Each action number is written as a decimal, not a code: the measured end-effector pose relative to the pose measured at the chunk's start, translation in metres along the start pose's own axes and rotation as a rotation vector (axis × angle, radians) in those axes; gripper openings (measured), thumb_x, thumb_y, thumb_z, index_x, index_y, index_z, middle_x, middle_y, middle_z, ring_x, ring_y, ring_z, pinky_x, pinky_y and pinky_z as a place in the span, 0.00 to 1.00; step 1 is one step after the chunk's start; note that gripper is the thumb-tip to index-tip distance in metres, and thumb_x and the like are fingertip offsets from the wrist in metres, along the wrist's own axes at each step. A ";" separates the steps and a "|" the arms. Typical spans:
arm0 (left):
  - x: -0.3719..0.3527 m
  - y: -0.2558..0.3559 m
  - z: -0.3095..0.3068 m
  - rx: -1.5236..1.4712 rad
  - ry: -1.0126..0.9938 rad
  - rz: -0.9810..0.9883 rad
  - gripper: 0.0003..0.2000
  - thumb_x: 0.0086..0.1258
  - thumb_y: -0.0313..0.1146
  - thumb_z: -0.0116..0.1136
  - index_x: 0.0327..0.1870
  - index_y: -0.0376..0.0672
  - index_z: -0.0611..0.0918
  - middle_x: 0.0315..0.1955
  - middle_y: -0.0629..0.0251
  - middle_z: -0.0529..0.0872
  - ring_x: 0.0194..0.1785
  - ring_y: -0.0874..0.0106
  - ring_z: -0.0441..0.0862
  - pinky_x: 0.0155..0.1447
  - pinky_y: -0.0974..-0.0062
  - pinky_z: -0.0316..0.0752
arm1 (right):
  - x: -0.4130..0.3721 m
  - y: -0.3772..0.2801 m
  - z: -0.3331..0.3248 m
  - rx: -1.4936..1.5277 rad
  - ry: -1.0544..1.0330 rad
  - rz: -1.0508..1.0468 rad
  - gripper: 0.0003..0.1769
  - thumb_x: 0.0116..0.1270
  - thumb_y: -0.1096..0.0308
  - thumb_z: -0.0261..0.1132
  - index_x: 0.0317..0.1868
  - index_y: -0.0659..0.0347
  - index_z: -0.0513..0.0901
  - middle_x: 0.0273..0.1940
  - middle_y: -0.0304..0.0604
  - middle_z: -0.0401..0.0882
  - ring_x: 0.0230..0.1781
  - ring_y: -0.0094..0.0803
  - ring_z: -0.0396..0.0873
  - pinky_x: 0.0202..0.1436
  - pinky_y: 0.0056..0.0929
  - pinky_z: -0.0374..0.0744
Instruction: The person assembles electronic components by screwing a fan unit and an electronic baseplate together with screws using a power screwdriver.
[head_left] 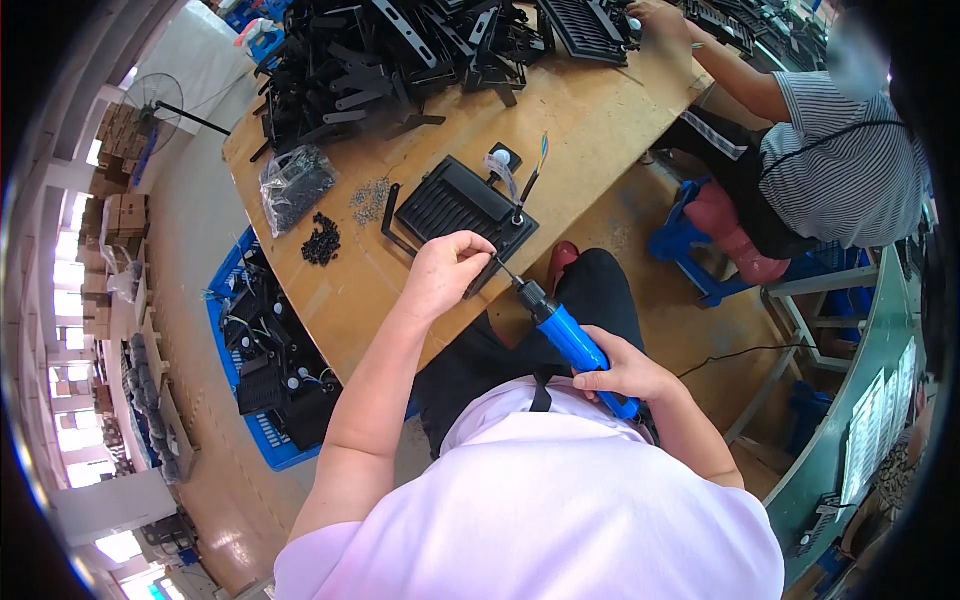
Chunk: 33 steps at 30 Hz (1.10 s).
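**Lining up screwdriver [570,338] at lamp [458,205]**

My right hand [628,368] grips the screwdriver. My left hand [445,275] is pinched narrow near its tip; cannot tell what it holds. Lamp lies on the table [575,165]. Judgement: alignment step; calls for a steady, straight tip.

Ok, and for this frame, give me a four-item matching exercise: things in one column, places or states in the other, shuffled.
1. Blue screwdriver
2. Clear plastic bag
3. Crate
4. Left hand

A. Beside the table, holding black parts
B. Lying on the table
C. Thumb and finger together by the screwdriver's tip
D. Gripped in the right hand

Pairs: 1-D, 2-B, 3-A, 4-C
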<state>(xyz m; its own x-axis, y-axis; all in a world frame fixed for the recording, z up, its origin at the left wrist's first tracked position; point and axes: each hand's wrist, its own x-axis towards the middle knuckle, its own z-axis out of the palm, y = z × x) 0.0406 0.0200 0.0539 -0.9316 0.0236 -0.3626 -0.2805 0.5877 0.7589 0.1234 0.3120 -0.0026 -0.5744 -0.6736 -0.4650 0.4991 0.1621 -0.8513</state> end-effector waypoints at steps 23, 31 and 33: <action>-0.019 -0.035 0.058 0.366 0.543 0.626 0.17 0.61 0.20 0.63 0.52 0.38 0.87 0.44 0.53 0.89 0.48 0.54 0.85 0.56 0.59 0.79 | 0.002 0.020 0.000 -0.002 0.004 -0.159 0.38 0.67 0.62 0.75 0.70 0.65 0.66 0.40 0.41 0.78 0.34 0.25 0.80 0.39 0.28 0.81; -0.012 -0.026 0.060 0.428 0.547 0.729 0.14 0.60 0.16 0.63 0.47 0.33 0.86 0.40 0.55 0.88 0.44 0.54 0.83 0.52 0.58 0.78 | -0.006 0.010 0.001 0.111 -0.075 -0.101 0.35 0.69 0.60 0.71 0.69 0.66 0.65 0.35 0.39 0.76 0.30 0.23 0.77 0.36 0.25 0.77; -0.014 -0.025 0.060 0.453 0.529 0.723 0.13 0.60 0.16 0.62 0.47 0.33 0.86 0.40 0.54 0.88 0.44 0.54 0.83 0.52 0.58 0.78 | -0.005 0.014 0.002 0.142 -0.082 -0.103 0.36 0.70 0.61 0.71 0.71 0.66 0.64 0.36 0.38 0.75 0.31 0.23 0.78 0.35 0.25 0.78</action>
<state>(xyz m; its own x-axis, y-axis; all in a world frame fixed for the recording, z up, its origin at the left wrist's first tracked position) 0.0745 0.0536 0.0070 -0.8572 0.1995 0.4747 0.4057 0.8294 0.3841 0.1345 0.3160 -0.0121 -0.5754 -0.7390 -0.3504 0.5299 -0.0105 -0.8480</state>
